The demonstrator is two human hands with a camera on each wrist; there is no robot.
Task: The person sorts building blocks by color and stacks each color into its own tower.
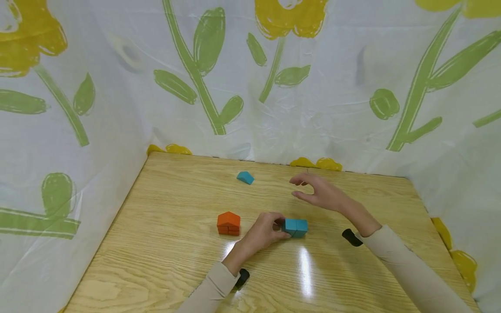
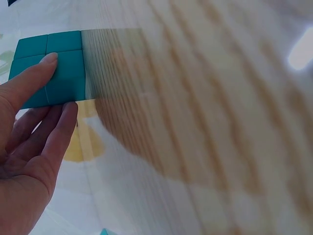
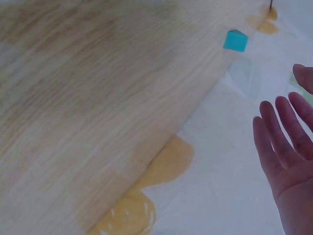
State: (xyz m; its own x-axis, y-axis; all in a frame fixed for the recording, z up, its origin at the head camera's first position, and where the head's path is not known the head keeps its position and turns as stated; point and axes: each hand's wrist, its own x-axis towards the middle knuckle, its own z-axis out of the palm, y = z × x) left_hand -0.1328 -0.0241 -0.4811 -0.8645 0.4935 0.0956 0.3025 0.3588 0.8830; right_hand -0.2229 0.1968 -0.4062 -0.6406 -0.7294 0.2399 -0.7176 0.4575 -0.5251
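A compact group of blue blocks point(image 1: 295, 228) stands on the wooden table in front of me, with seams between the pieces. My left hand point(image 1: 261, 232) pinches its left side; in the left wrist view the thumb lies across the blocks' front point(image 2: 68, 78) and the other fingers reach behind. Farther back and to the right, my right hand point(image 1: 320, 194) hovers over the table, fingers spread and holding nothing. A loose blue roof-shaped block point(image 1: 245, 177) lies near the back edge; the right wrist view shows this same block point(image 3: 235, 41) beyond the fingertips.
Left of the blue group stands a small orange block house point(image 1: 228, 223) with a peaked top. White cloth walls point(image 1: 332, 108) printed with yellow flowers and green leaves enclose the table point(image 1: 176, 208) at the back and both sides.
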